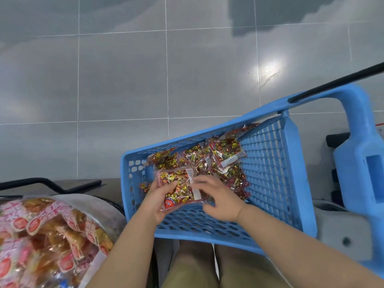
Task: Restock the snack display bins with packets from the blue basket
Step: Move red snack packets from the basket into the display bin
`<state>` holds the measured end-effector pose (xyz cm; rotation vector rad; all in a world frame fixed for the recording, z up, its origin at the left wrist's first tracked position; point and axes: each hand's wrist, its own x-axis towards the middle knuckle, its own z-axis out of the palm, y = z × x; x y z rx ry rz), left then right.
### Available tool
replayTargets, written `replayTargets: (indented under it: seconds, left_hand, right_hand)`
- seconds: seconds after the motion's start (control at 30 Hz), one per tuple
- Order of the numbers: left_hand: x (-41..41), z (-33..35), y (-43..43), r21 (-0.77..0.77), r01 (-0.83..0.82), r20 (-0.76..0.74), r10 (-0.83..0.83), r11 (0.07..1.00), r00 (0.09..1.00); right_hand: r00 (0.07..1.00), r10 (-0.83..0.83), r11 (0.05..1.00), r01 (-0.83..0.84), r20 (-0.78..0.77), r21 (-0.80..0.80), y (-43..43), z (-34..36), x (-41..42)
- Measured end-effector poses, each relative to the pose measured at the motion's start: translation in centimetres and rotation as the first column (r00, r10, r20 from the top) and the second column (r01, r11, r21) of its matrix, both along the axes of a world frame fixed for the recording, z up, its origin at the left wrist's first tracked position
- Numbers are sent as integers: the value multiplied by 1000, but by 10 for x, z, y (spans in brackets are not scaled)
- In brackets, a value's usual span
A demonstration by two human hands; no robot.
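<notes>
**A:** While both hands were over the blue basket [270, 167], where was the packet [178, 183]?

**B:** Up off the pile, just above the basket's near end! The left hand [158, 201] cradled it from below, thumb on top, fingers curled round its lower edge. A proper hold.

**A:** And the right hand [218, 200]?

**B:** Its fingers were bent onto the packet's right side, by the white label strip. Blur hid them, so I couldn't tell whether they pinched or only touched.

**A:** How would it handle?

**B:** Light, I'd judge, and floppy: crinkly clear film full of small wrapped sweets, likely slippery. Best taken by a sealed edge or flat across the middle, and not squeezed hard.

**A:** More to shift?

**B:** Plenty! Other packets [224, 154] lay heaped against the basket's far wall. The bin [87, 201] on the left, holding pink packets [41, 231], sat just beside the basket.
</notes>
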<state>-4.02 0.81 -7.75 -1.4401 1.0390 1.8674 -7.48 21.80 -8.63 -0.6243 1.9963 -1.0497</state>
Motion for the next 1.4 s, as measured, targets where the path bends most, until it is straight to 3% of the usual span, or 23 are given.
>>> replayTargets:
  seconds: [0.03, 0.07, 0.1, 0.13, 0.17, 0.2, 0.27, 0.37, 0.53, 0.63, 0.73, 0.83, 0.9, 0.97, 1.03, 1.1, 1.17, 1.23, 1.4]
  left_hand:
    - [3, -4, -3, -12, -21, 8, 21, 1000, 1000]
    - [6, -7, -6, -24, -32, 14, 32, 999, 999]
    - [10, -11, -8, -40, -31, 20, 31, 999, 999]
    - [13, -14, -9, -59, -23, 27, 25, 998, 999]
    - [16, -17, -10, -76, -13, 34, 16, 997, 999]
    - [19, -20, -11, -89, -3, 42, 7, 996, 999]
    - [25, -24, -12, -106, 10, 53, -4, 994, 999]
    - [29, -28, -14, -126, 13, 71, -4, 992, 997]
    - [32, -25, -13, -131, -24, 81, 34, 991, 996]
    - [30, -15, -10, -144, -42, 75, 54, 989, 996]
    - [27, 3, -4, -152, -69, 47, 77, 986, 996]
    - [28, 27, 3, -151, -129, 14, 133, 980, 991]
    - [29, 46, 5, -159, -173, -12, 173, 972, 985]
    - [32, 65, 6, -167, -209, -51, 203, 964, 978]
    - [37, 85, 4, -169, -237, -117, 220, 957, 969]
    - [43, 105, -1, -147, -283, -208, 250, 948, 945]
    - [53, 128, -8, -140, -350, -297, 298, 926, 907]
    - [67, 152, -16, -202, -394, -342, 313, 897, 886]
    - [122, 199, -40, -314, -479, -389, 349, 820, 853]
  right_hand:
    - [976, -202, 979, 199, 78, 48, 2, -7, -7]
    - [869, -479, 875, 462, 123, 145, 2, -13, -16]
    - [663, -736, 671, 691, 134, 267, 3, -21, -28]
    - [411, -901, 432, 814, 140, 388, 6, -30, -40]
    - [183, -970, 238, 840, 158, 487, 9, -39, -52]
    - [27, -980, 135, 820, 198, 555, 11, -48, -62]
    - [-143, -939, 88, 780, 313, 620, 14, -64, -76]
    - [-288, -874, 41, 760, 393, 648, 14, -76, -80]
    - [-389, -790, -27, 795, 474, 607, 16, -61, -66]
    - [-398, -716, 57, 785, 573, 616, 17, -40, -55]
    - [-348, -684, 173, 776, 641, 606, 17, -14, -41]
    - [-115, -730, 305, 827, 673, 472, 14, 16, -32]
    - [108, -744, 429, 834, 659, 348, 10, 40, -27]
    - [419, -703, 629, 744, 575, 227, 3, 67, -24]
    - [733, -538, 827, 556, 416, 88, -7, 92, -23]
    - [933, -268, 957, 287, 240, -46, -19, 114, -19]
    - [999, -20, 994, 24, 44, -109, -33, 132, -14]
    - [995, 101, 985, -98, 13, -140, -46, 151, -9]
    - [996, 15, 985, 1, 88, -175, -101, 202, 18]
